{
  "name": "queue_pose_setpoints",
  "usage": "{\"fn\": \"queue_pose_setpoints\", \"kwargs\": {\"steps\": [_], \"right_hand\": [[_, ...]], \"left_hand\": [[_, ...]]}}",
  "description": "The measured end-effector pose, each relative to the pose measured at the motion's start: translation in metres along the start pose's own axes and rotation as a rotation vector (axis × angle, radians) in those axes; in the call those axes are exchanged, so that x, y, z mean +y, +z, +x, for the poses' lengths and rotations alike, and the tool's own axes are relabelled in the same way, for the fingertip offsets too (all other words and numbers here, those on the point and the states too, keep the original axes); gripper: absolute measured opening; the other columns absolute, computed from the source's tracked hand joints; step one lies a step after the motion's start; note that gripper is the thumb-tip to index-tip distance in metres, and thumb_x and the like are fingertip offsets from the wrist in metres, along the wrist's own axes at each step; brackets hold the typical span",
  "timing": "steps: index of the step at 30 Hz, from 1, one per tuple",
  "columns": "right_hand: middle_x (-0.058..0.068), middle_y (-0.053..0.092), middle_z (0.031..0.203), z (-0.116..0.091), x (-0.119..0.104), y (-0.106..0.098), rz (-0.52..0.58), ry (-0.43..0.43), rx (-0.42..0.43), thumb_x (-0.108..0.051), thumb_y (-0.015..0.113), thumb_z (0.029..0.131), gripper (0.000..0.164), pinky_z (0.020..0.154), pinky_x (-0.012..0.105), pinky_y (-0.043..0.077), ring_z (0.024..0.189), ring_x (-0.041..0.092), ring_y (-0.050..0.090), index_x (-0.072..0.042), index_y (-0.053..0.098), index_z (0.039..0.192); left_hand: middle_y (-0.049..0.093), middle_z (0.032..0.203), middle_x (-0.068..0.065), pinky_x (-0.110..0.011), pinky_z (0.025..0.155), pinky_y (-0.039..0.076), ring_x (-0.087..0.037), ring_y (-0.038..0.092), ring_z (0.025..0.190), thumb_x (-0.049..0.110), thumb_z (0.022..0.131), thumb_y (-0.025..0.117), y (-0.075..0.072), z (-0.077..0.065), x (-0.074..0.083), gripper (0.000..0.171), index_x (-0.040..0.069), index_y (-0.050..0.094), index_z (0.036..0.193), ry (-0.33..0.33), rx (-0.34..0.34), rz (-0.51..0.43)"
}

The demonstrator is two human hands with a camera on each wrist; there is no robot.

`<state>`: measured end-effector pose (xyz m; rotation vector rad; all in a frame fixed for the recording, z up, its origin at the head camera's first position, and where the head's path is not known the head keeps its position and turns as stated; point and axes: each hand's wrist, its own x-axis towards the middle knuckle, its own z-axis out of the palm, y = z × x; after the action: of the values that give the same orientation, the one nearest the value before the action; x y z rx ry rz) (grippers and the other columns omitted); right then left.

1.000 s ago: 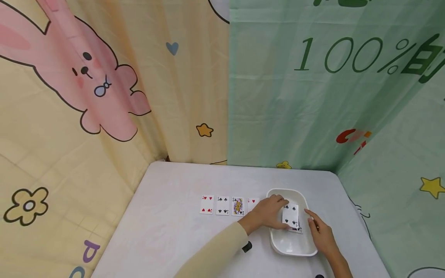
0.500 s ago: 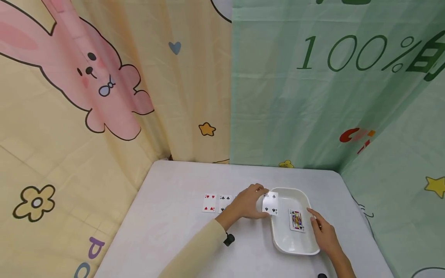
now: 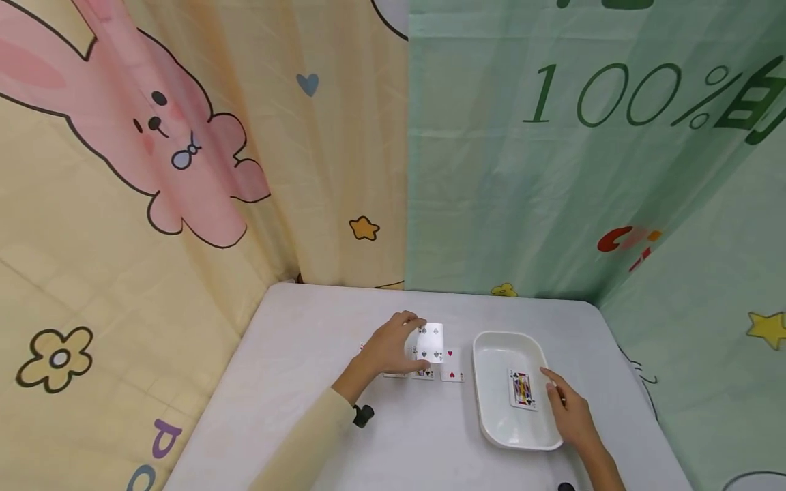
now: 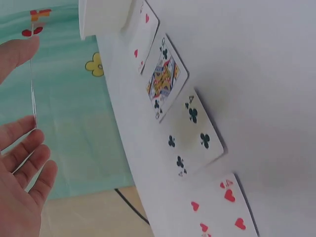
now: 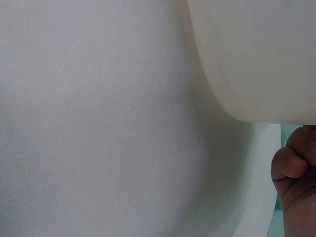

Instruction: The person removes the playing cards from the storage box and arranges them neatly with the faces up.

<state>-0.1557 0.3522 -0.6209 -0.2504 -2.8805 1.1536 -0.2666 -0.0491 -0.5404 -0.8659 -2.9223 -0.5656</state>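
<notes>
My left hand (image 3: pixel 388 348) pinches a four of spades (image 3: pixel 431 345) by its edges, thumb on one side and fingertips on the other. It is raised over a row of face-up cards, and the left wrist view shows it edge-on. Below lie a four of hearts (image 4: pixel 223 215), a four of clubs (image 4: pixel 193 133), a queen of clubs (image 4: pixel 165 79) and a hearts card (image 3: pixel 452 367). At the right, my right hand (image 3: pixel 571 412) holds the rim of a white tray (image 3: pixel 516 435), fingers curled in the right wrist view. Inside the tray lies a black-suited face card (image 3: pixel 523 390).
The white tabletop (image 3: pixel 325 314) ends at a yellow rabbit-print curtain (image 3: pixel 350 170) and a green curtain (image 3: pixel 491 204). A black device (image 3: pixel 364 416) sits at my left wrist. The tray stands just right of the hearts card.
My left hand has lifted the four of spades out of the tray and carried it left over the card row, uncovering the face card in the tray. My right hand stays at the rim.
</notes>
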Motion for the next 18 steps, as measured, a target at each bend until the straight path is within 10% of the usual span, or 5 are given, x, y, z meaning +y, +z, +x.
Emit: {"fn": "queue_pose_setpoints", "kwargs": {"steps": [18], "right_hand": [[0.025,0.066,0.121,-0.004,-0.007,-0.001,-0.005,0.012,-0.005,-0.033,0.035,0.113,0.047,0.067,0.025,0.051,0.093,0.024,0.062,-0.015,0.044,0.157]], "left_hand": [[0.054,0.147,-0.003,-0.048,0.109,0.050,-0.026,0.050,0.138,0.047,0.073,0.090,-0.030,-0.064,-0.098,0.085,0.018,0.057,0.146,-0.210,-0.002,-0.040]]}}
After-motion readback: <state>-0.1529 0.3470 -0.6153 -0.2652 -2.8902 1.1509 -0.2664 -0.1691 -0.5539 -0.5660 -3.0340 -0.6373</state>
